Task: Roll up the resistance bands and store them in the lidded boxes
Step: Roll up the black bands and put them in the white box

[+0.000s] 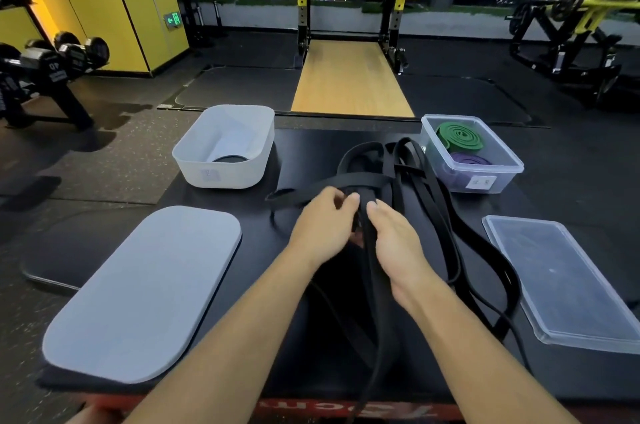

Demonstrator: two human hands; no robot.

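A tangle of black resistance bands (412,174) lies across the middle of the black platform. My left hand (322,222) and my right hand (394,240) meet over it, and both pinch one black band that runs down toward me. An opaque white box (225,167) stands at the back left with a rolled black band (230,158) inside. At the back right a clear box (485,177) holds a rolled green band (459,137) and a rolled purple band (469,160).
A grey lid (138,299) lies at the front left and a clear lid (568,285) at the front right. The black platform (263,271) ends near me at a red edge. A dumbbell rack (48,70) stands far left, a squat rack (349,7) behind.
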